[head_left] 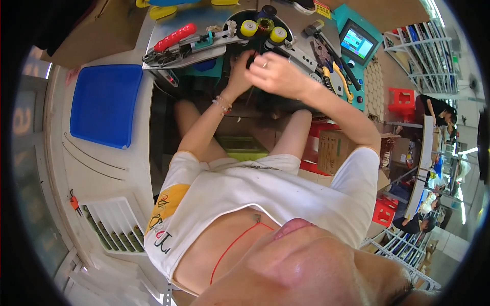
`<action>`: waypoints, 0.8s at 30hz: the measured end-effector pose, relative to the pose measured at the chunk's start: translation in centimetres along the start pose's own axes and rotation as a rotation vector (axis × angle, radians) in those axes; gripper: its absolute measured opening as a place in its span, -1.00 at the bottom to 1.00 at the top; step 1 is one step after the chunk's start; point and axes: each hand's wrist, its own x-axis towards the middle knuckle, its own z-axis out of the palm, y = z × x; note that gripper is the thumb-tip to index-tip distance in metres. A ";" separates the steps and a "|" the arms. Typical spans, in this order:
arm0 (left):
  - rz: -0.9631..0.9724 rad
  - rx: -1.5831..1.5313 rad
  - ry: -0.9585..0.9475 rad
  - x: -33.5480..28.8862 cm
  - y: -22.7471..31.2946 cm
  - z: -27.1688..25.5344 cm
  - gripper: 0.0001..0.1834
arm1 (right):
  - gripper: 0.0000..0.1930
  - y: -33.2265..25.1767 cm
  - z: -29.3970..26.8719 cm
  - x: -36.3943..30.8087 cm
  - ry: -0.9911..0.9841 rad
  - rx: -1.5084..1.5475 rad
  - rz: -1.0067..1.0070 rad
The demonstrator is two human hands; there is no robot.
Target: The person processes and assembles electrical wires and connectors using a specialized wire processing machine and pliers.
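Left hand (239,69): raised to the front edge of the winding fixture (260,25), fingers curled in around something small and dark; whether they truly pinch it I cannot tell, the other hand covers the spot.
Right hand (275,71): pressed against the left, ring on one finger, fingers bent over the same small dark part (250,61).
Where the part sits: between both hands, just below the two yellow rollers (263,31) and the copper-wound ring (265,23), at the bench edge above the person's knees.
How it looks: only a sliver shows, black and narrow; shape otherwise hidden.
Doing it well: I'd judge steady wrists and small finger moves matter here, keeping the part close to the rollers and clear of the red-handled lever (173,38).
Nearby: blue tray (104,104) on the left table; yellow-handled pliers (339,81) to the right.
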 end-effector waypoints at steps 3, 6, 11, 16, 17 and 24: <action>-0.227 -0.124 0.103 -2.9 7.8 -0.5 -0.57 | -0.79 5.0 -1.8 1.3 0.334 0.044 0.117; -0.497 -0.713 0.093 -1.6 18.0 -2.0 -0.67 | -0.84 11.8 -1.8 0.3 0.223 0.552 0.671; -0.652 -1.066 -0.054 0.9 19.5 -4.6 -0.67 | -0.80 17.9 1.4 0.4 0.079 0.827 0.460; -0.618 -1.021 -0.022 -1.5 18.2 -4.5 -0.58 | -0.73 20.6 3.6 0.5 -0.067 0.885 0.422; -0.641 -1.090 -0.025 -1.5 17.7 -4.3 -0.58 | -0.70 21.5 4.4 0.0 -0.072 0.912 0.348; -0.558 -0.645 0.092 -3.0 8.3 -2.7 -0.29 | -0.30 17.4 -9.6 2.8 -0.452 0.444 0.497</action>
